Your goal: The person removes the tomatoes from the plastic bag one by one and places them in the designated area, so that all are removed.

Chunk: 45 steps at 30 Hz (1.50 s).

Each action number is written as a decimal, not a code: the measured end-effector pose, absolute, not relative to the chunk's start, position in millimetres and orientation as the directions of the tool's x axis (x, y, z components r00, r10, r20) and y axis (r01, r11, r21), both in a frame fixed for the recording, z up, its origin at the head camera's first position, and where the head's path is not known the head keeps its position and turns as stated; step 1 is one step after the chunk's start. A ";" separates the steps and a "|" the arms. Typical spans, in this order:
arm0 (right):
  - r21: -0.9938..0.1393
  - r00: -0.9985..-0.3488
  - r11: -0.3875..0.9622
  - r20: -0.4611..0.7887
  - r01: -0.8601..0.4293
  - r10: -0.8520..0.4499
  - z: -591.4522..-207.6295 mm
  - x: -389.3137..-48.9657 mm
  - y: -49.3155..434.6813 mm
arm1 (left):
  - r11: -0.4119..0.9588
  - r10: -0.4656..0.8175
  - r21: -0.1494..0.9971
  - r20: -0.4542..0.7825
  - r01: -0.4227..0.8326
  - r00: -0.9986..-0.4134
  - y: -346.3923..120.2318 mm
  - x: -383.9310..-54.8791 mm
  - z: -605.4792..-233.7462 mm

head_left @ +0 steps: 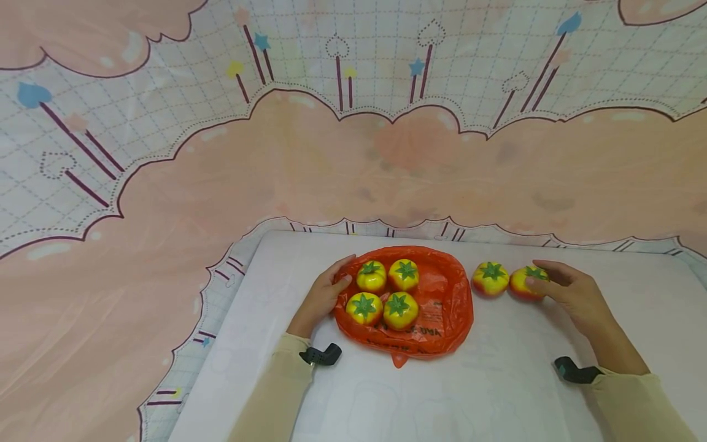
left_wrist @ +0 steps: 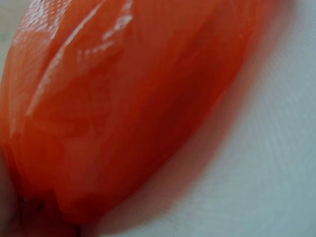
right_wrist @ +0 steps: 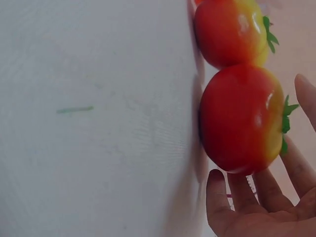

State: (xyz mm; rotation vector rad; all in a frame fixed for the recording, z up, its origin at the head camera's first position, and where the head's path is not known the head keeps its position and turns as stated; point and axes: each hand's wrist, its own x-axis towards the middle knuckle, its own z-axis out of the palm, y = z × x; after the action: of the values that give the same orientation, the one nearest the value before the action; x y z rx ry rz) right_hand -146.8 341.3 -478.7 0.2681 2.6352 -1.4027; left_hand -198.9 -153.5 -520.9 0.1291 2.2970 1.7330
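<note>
A red plastic bag lies opened out on the white table, holding several red-and-yellow tomatoes with green star-shaped tops. At its left rim my left hand grips the bag, thumb on the inner side; up close, the left wrist view shows the bag's glossy side. Two more tomatoes sit side by side to the right of the bag, a nearer-to-bag one and an outer one. Around the outer tomato, my right hand has its fingers spread, close to or touching its side.
The white table extends toward me and to both sides. A cloth with cloud and heart prints hangs behind and at the left. Black wrist devices sit on both sleeves. A short green mark is on the tabletop.
</note>
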 end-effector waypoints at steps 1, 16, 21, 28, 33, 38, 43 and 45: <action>-0.803 -0.974 0.552 -0.211 0.223 0.087 -478.0 -146.5 341.7 | 0.284 0.225 0.955 -0.154 -0.087 -0.962 -153.5 -199.0 -521.2; -0.797 -0.976 0.564 -0.192 0.217 0.103 -460.6 -145.6 339.0 | 0.276 0.232 0.958 -0.145 -0.078 -0.962 -152.3 -195.4 -512.7; -0.797 -0.980 0.571 -0.157 0.200 0.124 -452.7 -145.3 334.7 | 0.281 0.231 0.956 -0.155 -0.086 -0.961 -152.3 -196.0 -513.2; -0.795 -0.984 0.583 -0.103 0.169 0.145 -441.2 -145.8 327.7 | 0.277 0.237 0.957 -0.157 -0.088 -0.959 -151.6 -196.9 -513.8; -0.800 -0.988 0.582 -0.090 0.146 0.125 -433.9 -147.8 314.3 | 0.279 0.235 0.957 -0.151 -0.082 -0.960 -151.1 -196.2 -511.2; -0.803 -0.993 0.584 -0.084 0.115 0.079 -425.8 -150.7 300.3 | 0.280 0.235 0.956 -0.154 -0.085 -0.960 -150.2 -195.7 -510.4; -0.813 -0.998 0.579 -0.061 0.064 0.024 -417.1 -152.6 285.3 | 0.280 0.238 0.956 -0.154 -0.084 -0.959 -150.0 -195.5 -509.9; -0.816 -0.999 0.576 -0.051 0.041 -0.001 -413.8 -153.0 279.0 | 0.284 0.235 0.955 -0.159 -0.089 -0.959 -150.2 -195.6 -510.0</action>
State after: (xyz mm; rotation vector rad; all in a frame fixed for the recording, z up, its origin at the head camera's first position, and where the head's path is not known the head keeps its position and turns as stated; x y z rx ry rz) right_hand -153.0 279.0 -413.8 0.0347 2.7477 -1.4245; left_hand -195.6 -150.2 -510.0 0.1335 2.2872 1.7274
